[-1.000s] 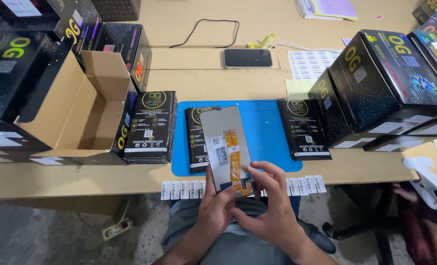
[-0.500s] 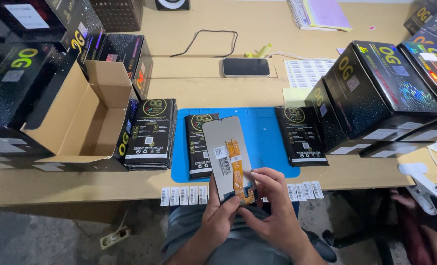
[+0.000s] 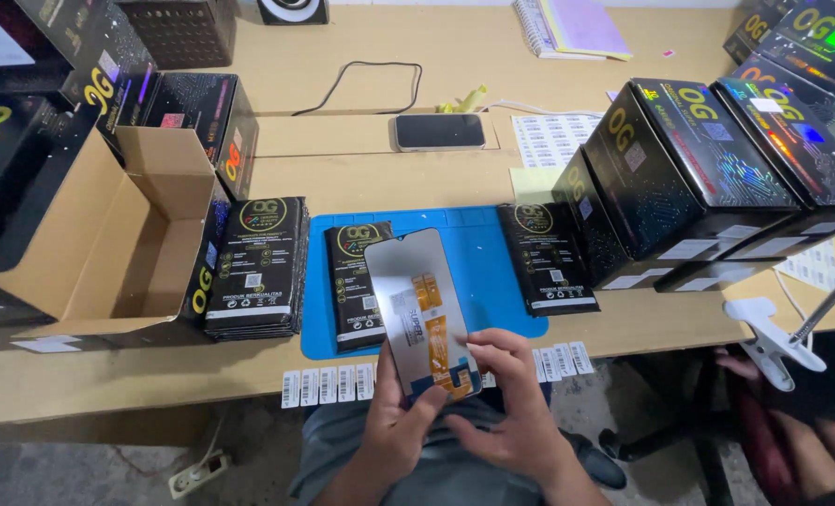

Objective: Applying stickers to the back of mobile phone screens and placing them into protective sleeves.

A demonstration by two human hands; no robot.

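My left hand (image 3: 401, 424) holds a phone screen panel (image 3: 416, 305) upright by its lower edge, back side towards me, with an orange flex cable on it. My right hand (image 3: 504, 405) rests its fingers on the panel's lower right corner, near the cable. Both hands hover over my lap, just in front of the table edge. Behind the panel lies a blue work mat (image 3: 483, 253) with a flat black packet (image 3: 354, 286) on it.
A stack of black packets (image 3: 258, 267) and an open cardboard box (image 3: 108, 234) stand at left. Large black boxes (image 3: 699, 178) crowd the right. A strip of barcode stickers (image 3: 328, 384) hangs on the table edge. A phone (image 3: 439, 131) lies further back. A white clamp (image 3: 764, 342) is at right.
The view has shifted slightly. My right hand's fingers have moved along the lower part of the panel. The left hand keeps its hold.
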